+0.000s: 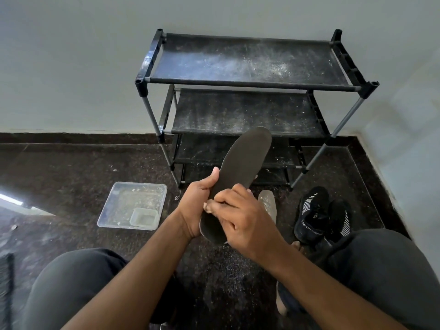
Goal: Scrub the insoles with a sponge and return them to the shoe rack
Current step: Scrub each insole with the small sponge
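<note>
A dark insole point(242, 160) is held up in front of the black shoe rack point(250, 84), toe end pointing up and away. My left hand point(197, 203) grips its left edge, thumb up along the side. My right hand point(240, 217) lies over the heel half, with its fingers curled down onto the insole's surface and left edge. No sponge shows; anything under those fingers is hidden. A second, pale insole point(267, 203) lies on the floor just behind my right hand.
A clear plastic tray point(119, 203) with a small tub point(144, 217) in it sits on the dark floor to the left. A pair of black sneakers point(321, 215) stands at the right by my knee. The rack's dusty shelves stand against the wall.
</note>
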A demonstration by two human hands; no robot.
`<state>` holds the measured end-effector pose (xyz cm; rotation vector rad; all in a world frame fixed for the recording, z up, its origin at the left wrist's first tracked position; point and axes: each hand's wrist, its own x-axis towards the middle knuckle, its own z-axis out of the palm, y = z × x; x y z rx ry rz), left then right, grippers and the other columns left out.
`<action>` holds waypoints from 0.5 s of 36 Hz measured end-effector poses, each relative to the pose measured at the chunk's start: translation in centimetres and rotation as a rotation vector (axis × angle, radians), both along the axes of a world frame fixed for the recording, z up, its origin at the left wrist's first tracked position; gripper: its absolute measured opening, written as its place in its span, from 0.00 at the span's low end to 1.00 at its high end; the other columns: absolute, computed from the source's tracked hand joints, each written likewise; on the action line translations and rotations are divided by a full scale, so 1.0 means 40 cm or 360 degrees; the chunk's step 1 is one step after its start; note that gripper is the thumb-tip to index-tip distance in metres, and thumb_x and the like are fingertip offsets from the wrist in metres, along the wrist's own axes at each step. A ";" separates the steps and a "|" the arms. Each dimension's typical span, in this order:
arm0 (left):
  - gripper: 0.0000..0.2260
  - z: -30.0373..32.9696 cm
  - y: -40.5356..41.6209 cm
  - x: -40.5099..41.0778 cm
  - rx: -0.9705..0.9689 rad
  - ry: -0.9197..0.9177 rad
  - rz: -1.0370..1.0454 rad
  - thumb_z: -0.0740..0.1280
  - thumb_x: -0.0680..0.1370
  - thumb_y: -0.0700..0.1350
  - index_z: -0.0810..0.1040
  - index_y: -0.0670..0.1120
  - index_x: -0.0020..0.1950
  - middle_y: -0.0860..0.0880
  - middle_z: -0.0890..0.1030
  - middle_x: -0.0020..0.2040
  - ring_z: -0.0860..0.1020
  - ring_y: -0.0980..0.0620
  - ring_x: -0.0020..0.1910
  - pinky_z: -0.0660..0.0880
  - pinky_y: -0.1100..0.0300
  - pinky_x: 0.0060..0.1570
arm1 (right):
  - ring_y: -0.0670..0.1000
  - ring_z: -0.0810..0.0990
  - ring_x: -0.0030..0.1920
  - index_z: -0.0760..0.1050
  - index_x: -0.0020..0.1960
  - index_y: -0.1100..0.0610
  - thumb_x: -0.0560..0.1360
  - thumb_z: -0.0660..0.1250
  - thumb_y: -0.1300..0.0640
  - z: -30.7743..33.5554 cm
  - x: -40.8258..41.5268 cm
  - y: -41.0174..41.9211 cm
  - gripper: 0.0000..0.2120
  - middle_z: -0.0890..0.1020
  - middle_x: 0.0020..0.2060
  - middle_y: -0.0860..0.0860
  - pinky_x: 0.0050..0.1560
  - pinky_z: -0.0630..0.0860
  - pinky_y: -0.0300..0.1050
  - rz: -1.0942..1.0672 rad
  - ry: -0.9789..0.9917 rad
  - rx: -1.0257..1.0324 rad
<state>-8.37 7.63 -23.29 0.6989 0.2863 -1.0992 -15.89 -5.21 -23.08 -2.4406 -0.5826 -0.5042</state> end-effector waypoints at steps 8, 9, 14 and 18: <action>0.33 0.015 0.031 0.040 -0.0036 -0.0123 0.0269 0.50 0.84 0.65 0.77 0.40 0.72 0.42 0.81 0.53 0.78 0.49 0.47 0.79 0.57 0.47 | 0.51 0.73 0.45 0.84 0.52 0.61 0.77 0.69 0.65 0.020 -0.048 0.030 0.07 0.80 0.45 0.51 0.46 0.74 0.47 0.0365 0.0054 -0.0044; 0.33 0.013 0.032 0.043 -0.0048 -0.0125 0.0284 0.50 0.85 0.65 0.77 0.40 0.72 0.42 0.81 0.54 0.77 0.48 0.47 0.79 0.57 0.48 | 0.51 0.73 0.45 0.84 0.51 0.62 0.77 0.69 0.65 0.025 -0.050 0.028 0.06 0.80 0.45 0.51 0.47 0.74 0.47 0.0352 0.0043 -0.0018; 0.33 0.007 0.019 0.034 -0.0043 -0.0203 0.0250 0.50 0.85 0.64 0.77 0.39 0.72 0.41 0.71 0.68 0.74 0.47 0.53 0.71 0.54 0.61 | 0.51 0.75 0.45 0.85 0.51 0.63 0.77 0.72 0.64 0.034 -0.027 0.010 0.04 0.81 0.44 0.52 0.54 0.74 0.41 0.0086 -0.0018 0.0188; 0.33 0.012 0.012 0.029 -0.0090 -0.0216 0.0182 0.51 0.85 0.64 0.79 0.39 0.69 0.41 0.74 0.63 0.76 0.47 0.52 0.74 0.55 0.59 | 0.50 0.75 0.45 0.85 0.50 0.62 0.78 0.70 0.63 0.020 -0.024 0.017 0.05 0.80 0.43 0.51 0.52 0.75 0.46 0.0056 0.0092 0.0150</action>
